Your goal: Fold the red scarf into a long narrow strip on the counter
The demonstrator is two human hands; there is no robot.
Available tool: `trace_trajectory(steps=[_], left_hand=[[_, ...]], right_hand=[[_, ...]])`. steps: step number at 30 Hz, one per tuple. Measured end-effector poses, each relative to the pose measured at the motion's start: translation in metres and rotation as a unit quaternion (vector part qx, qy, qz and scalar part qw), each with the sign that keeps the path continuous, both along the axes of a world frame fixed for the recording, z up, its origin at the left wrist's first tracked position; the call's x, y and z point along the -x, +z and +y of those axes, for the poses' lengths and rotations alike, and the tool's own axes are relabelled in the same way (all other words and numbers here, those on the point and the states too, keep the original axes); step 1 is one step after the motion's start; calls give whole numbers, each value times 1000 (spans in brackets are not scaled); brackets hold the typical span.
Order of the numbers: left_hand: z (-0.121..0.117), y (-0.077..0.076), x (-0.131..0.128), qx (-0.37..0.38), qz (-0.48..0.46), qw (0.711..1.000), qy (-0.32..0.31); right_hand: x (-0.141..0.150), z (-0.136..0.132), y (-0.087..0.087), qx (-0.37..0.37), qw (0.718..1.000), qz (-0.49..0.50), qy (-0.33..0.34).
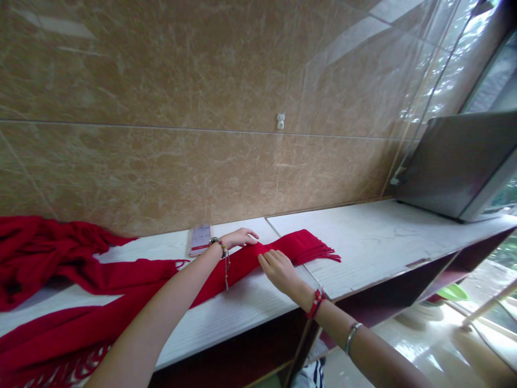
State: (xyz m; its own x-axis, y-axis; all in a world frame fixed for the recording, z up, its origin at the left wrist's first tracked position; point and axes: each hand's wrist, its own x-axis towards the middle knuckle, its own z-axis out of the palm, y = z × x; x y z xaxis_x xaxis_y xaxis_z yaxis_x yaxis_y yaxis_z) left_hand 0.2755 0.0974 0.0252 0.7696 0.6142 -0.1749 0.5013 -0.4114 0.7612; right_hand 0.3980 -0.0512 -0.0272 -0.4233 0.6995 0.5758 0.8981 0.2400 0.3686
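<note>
A long red scarf (232,271) with fringed ends lies diagonally along a white wood-grain counter top (343,237). My left hand (239,237) rests at its far edge, fingers stretched out and touching the cloth. The near edge is pinched in the curled fingers of my right hand (278,268). Between my hands the cloth narrows and rises slightly, then spreads flat toward the fringe (327,254) on the right. More red fabric (36,258) is heaped loosely at the left. The underside of the right fingertips is hidden.
A phone (200,240) with a lit screen lies by the tiled wall (181,178), just behind my left wrist. A large grey box-shaped appliance (456,161) stands at the counter's right end. Open shelves (375,302) run below the front edge. A green basin (453,292) is low on the right.
</note>
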Motion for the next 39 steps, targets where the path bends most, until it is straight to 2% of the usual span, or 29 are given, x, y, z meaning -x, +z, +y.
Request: trace_trajectory(steps=[4, 8, 11, 13, 16, 20, 24, 27, 30, 32, 34, 36, 39], left_hand=[[-2, 36, -20, -10, -41, 999, 4], [-2, 71, -60, -34, -53, 998, -13], [0, 87, -95, -51, -27, 998, -31], [2, 89, -119, -54, -15, 998, -43], [5, 80, -152, -66, 12, 996, -58], [5, 59, -190, -102, 46, 991, -69], [-3, 39, -210, -170, 54, 982, -57], [-18, 24, -198, -231, 37, 972, -35], [-42, 4, -162, -284, 22, 958, -21], [-59, -9, -135, -366, 23, 929, -45], [-71, -18, -117, -396, 58, 913, -78], [-78, -22, -111, -406, 80, 905, -103], [-80, -22, -115, -404, 103, 904, -100]], right_hand=[[-21, 3, 37, 20, 999, 18, -30], [-52, 1, 78, 40, 996, 6, -81], [-83, -2, 96, 46, 993, -21, -107], [-105, -3, 98, 51, 992, -49, -108], [-136, -4, 88, 68, 989, -93, -96], [-168, -1, 62, 83, 988, -107, -76], [-189, 2, 38, 109, 988, -81, -74], [-196, 1, 26, 145, 985, -49, -77], [-198, -1, 19, 163, 984, 14, -73], [-200, -2, 16, 165, 983, 57, -58], [-202, 0, 15, 166, 981, 87, -44], [-204, 3, 16, 170, 979, 106, -41], [-205, 7, 22, 173, 975, 125, -66]])
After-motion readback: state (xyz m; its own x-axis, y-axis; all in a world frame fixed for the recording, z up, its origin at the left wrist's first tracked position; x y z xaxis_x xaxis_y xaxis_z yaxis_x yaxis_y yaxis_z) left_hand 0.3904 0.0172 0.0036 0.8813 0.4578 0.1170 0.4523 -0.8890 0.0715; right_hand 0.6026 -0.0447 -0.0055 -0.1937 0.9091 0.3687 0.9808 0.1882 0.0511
